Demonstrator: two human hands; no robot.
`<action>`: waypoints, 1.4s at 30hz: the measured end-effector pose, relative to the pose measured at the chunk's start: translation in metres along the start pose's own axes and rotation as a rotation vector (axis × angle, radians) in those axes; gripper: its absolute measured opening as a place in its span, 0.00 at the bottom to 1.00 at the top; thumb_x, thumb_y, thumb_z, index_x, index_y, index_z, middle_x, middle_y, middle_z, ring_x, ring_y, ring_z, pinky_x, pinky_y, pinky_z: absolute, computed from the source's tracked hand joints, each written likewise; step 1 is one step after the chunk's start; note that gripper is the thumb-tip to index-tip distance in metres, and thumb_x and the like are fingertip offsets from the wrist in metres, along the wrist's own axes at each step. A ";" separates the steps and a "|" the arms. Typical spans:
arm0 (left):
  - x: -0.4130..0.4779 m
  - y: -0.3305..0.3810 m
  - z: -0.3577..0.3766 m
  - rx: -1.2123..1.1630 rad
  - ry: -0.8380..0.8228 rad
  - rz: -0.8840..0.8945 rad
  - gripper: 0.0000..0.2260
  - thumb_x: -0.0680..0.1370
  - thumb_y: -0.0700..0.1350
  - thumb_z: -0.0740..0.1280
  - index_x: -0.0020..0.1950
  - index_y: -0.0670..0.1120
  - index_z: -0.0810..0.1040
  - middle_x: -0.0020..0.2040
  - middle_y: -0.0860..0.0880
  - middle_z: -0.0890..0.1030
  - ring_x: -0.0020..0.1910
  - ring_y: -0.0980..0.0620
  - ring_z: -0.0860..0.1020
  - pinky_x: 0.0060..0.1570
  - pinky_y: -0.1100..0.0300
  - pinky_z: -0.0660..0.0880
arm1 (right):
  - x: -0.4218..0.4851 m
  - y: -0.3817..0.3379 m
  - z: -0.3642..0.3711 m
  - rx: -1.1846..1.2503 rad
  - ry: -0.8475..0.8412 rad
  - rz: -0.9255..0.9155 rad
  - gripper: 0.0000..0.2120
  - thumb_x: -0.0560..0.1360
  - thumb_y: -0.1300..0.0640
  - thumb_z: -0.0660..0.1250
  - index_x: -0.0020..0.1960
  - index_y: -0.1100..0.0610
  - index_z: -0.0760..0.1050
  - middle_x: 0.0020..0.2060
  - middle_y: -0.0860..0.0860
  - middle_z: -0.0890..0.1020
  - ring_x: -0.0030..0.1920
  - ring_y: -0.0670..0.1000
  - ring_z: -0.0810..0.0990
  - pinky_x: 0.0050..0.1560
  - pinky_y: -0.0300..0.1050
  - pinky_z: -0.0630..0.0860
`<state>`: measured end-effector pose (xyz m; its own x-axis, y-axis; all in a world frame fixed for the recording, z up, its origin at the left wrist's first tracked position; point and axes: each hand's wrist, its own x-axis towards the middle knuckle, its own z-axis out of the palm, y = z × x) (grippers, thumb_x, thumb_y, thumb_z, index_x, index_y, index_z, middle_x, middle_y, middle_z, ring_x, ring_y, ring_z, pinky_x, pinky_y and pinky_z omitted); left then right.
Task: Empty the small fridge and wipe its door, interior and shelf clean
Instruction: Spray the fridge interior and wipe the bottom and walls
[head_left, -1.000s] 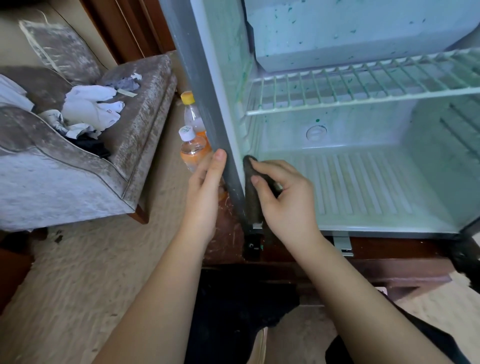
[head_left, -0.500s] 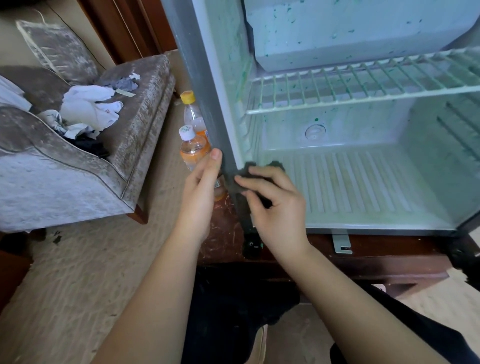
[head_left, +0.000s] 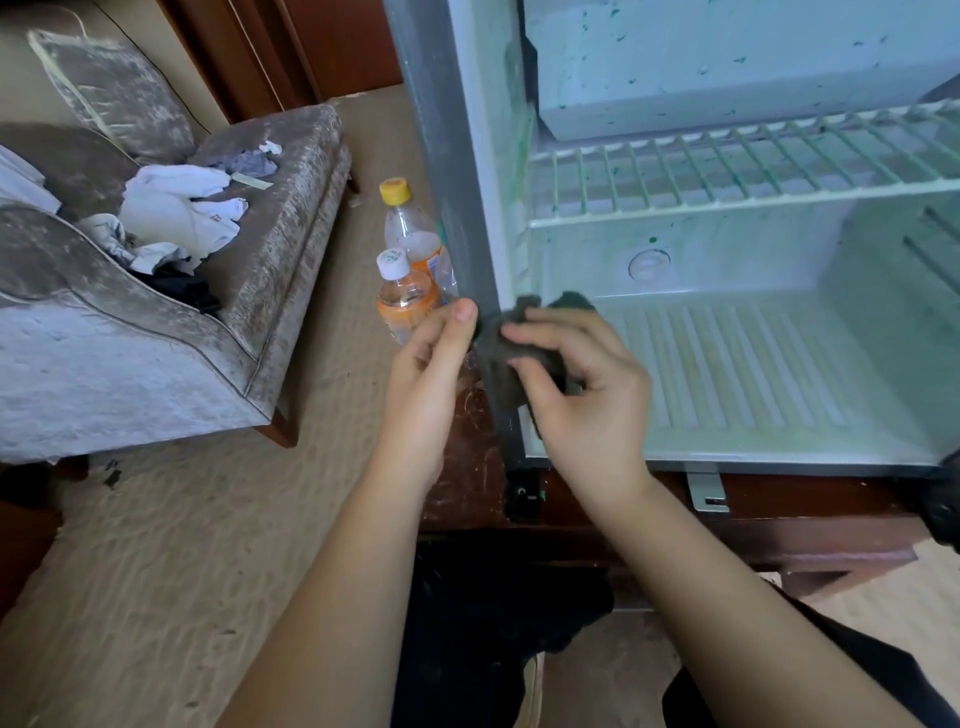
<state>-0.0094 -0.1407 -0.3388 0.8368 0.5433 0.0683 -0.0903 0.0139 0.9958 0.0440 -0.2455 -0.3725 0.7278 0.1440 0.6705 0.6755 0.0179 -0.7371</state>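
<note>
Right hand (head_left: 587, 400) grips cloth (head_left: 511, 349); bottle (head_left: 407, 305) label unreadable.

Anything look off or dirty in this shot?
Yes. Green specks spatter the freezer box, wire shelf and inner walls, not yet wiped. Two bottles stand outside, left of the fridge; clothes lie heaped on the armchair.

Over on the left, a grey velvety armchair (head_left: 156, 364) sits on the beige patterned carpet (head_left: 156, 545). A matching cushion (head_left: 114, 88) leans at its back, and crumpled white clothes (head_left: 176, 208) are heaped on the seat, with a dark garment (head_left: 182, 286) just beside them. Dark wooden panelling (head_left: 322, 47) stands behind.
</note>
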 end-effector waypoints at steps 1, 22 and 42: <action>0.001 0.001 0.000 0.005 -0.007 -0.009 0.15 0.74 0.57 0.64 0.54 0.49 0.79 0.57 0.45 0.82 0.57 0.51 0.80 0.60 0.51 0.76 | -0.007 0.008 0.000 -0.013 -0.009 0.009 0.11 0.70 0.70 0.72 0.49 0.57 0.83 0.49 0.52 0.82 0.54 0.46 0.80 0.55 0.39 0.75; 0.013 -0.005 -0.020 -0.043 0.122 -0.205 0.25 0.82 0.61 0.51 0.50 0.47 0.82 0.48 0.48 0.85 0.46 0.52 0.83 0.42 0.61 0.79 | -0.010 0.012 0.010 -0.275 -0.055 -0.214 0.06 0.72 0.65 0.72 0.48 0.59 0.84 0.36 0.54 0.74 0.37 0.54 0.76 0.36 0.44 0.75; -0.030 -0.018 -0.027 0.266 -0.231 -0.393 0.06 0.75 0.42 0.73 0.50 0.46 0.81 0.44 0.47 0.86 0.43 0.51 0.85 0.42 0.60 0.81 | -0.068 0.013 -0.040 -0.193 -0.549 0.112 0.28 0.70 0.68 0.70 0.68 0.58 0.72 0.58 0.49 0.72 0.61 0.43 0.71 0.66 0.30 0.63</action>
<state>-0.0478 -0.1341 -0.3601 0.8799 0.3403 -0.3317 0.3693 -0.0505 0.9279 0.0083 -0.2946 -0.4244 0.6630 0.6266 0.4097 0.6447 -0.1996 -0.7379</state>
